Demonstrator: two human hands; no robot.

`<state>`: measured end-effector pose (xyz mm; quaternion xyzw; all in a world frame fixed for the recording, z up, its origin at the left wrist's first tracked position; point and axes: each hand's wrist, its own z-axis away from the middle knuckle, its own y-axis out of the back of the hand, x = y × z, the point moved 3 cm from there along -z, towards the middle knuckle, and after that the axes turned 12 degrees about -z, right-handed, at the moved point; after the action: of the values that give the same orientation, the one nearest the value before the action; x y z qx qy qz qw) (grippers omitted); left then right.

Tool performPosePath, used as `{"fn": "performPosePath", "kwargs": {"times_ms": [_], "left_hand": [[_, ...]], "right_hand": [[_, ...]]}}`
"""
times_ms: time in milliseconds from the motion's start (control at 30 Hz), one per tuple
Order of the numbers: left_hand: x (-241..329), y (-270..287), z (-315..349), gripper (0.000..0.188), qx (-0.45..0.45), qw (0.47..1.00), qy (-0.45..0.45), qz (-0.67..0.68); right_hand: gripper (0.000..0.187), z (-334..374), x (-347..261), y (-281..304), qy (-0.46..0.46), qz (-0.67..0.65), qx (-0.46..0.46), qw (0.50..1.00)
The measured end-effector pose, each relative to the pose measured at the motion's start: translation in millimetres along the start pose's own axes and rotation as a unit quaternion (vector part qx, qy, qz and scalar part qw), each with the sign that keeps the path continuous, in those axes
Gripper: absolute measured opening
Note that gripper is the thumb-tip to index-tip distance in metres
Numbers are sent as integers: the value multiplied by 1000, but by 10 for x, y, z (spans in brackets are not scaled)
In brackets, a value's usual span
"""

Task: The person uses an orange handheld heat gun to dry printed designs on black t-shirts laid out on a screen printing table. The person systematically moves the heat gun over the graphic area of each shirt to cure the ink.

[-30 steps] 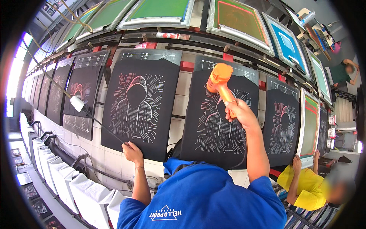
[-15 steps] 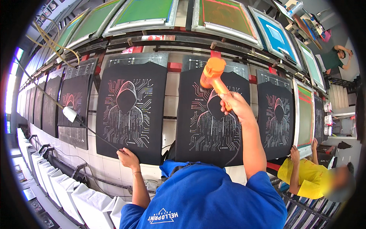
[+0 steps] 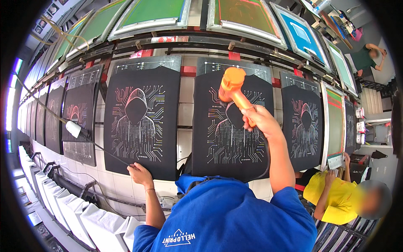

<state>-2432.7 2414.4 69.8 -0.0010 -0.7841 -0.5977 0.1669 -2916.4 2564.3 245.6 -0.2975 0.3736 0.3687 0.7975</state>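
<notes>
My right hand [image 3: 263, 120] grips the handle of an orange hair dryer [image 3: 233, 84]. The dryer hangs over the middle black T-shirt [image 3: 201, 138], its dark nozzle near the top of the printed hooded figure. From its handle a dark cord runs down toward my body. My left hand [image 3: 140, 174] is closed on a black cable [image 3: 107, 150] by the lower edge of the left black T-shirt [image 3: 115, 96], which bears the same print. Farther up that cable sits a white connector [image 3: 73, 129]. Both shirts lie flat on boards.
Framed printing screens [image 3: 153, 14] line the far side beyond a dark rail [image 3: 201, 43]. At right, a co-worker in a yellow shirt [image 3: 325, 195] has hands near a screen frame [image 3: 334, 126]. Another black T-shirt [image 3: 304, 147] lies between us. White sheets [image 3: 71, 206] hang at lower left.
The hair dryer has shifted slightly down and left over the shirt. My left hand keeps its hold on the cable. The co-worker's near hand has moved down off the shirt's edge.
</notes>
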Motion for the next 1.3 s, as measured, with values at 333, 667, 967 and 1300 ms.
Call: {"fn": "performPosePath", "kwargs": {"times_ms": [333,667,967,1300], "left_hand": [[24,31,0,21,1,1000,2,-1],[-1,-1,-7,22,5,1000,-9,-7],[4,6,-7,22,-3,1000,-6,-7],[-14,-24,-7,23,1,1000,-14,-15]], "right_hand": [[28,165,-51,119,-23,34,20,999],[27,-200,-73,167,66,-48,67,994],[26,-83,-48,279,47,-59,71,995],[24,5,-33,436,78,-20,161,984]]}}
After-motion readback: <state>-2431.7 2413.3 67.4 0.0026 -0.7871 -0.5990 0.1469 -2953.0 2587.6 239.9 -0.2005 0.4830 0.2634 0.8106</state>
